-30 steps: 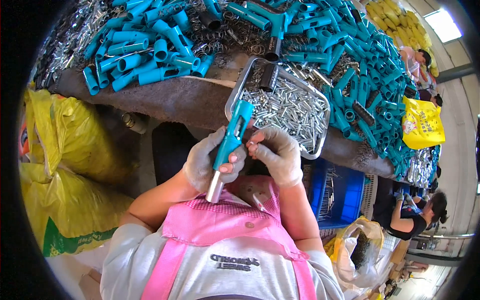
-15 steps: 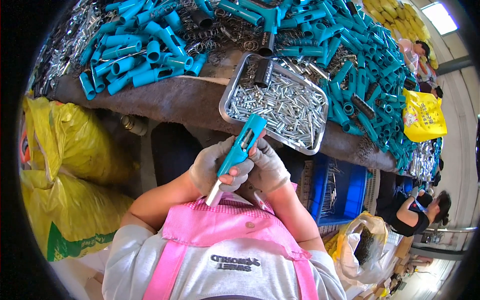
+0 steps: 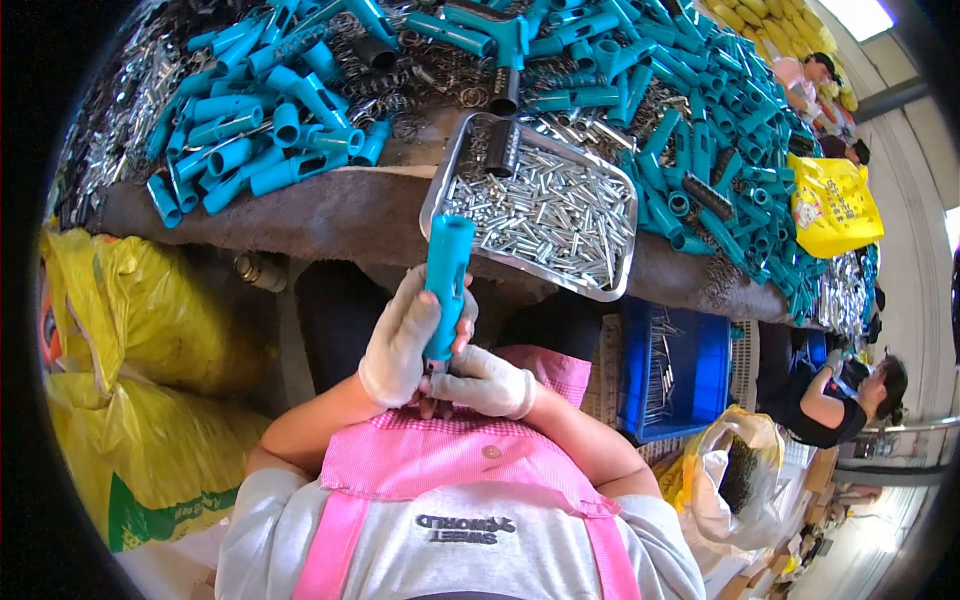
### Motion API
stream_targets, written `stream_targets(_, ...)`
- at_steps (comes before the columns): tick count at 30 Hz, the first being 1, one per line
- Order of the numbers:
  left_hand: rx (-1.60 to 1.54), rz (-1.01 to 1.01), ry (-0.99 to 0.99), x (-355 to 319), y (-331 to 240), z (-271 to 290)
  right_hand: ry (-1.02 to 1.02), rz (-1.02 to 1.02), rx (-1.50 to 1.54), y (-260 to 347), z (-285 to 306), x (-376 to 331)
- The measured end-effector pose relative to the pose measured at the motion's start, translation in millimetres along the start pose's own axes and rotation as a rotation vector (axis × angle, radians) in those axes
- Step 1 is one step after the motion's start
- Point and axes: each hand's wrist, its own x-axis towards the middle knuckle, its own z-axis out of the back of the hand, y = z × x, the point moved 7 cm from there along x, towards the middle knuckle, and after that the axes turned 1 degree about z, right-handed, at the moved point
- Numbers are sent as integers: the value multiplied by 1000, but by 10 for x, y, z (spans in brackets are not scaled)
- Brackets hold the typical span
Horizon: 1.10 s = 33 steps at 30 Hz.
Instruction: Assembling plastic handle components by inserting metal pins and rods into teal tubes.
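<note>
Upright in front of my chest is a teal plastic tubular handle (image 3: 450, 285) with a slot in its side. My left hand (image 3: 398, 345), in a pale glove with bare fingertips, is wrapped round its lower half. Below it, my right hand (image 3: 485, 382), gloved the same way, closes on the handle's lower end, where a bit of dark metal shows; my fingers hide most of this end. Just beyond the handle's top, a metal tray (image 3: 632, 225) of small silver pins stands at the bench edge. A black cylinder (image 3: 503, 150) rests over the tray's far left corner.
Teal handles (image 3: 690, 130) are heaped along the bench, with springs among them. A blue crate (image 3: 705, 375) with metal rods stands below at right, beside an open bag (image 3: 765, 445). Yellow sacks (image 3: 150, 400) fill the left. A co-worker (image 3: 830, 405) sits at far right.
The teal handle has swung from leaning right to nearly upright and shifted left. My right hand has moved down from beside its upper part to its lower end. The silver lower part is now hidden.
</note>
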Motion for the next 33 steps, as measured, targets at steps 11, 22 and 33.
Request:
stream_targets(11, -439, 187, -265, -54, -109, 399, -1006, 560, -1204, 1970, 1002, -116)
stream_targets(22, 144, 168, -228, -73, -77, 652, -962, 226, -1154, 2079, 1647, -70)
stream_targets(33, 1248, -291, -62, 136, -611, 395, -508, 358, -501, 1571, 638, -315)
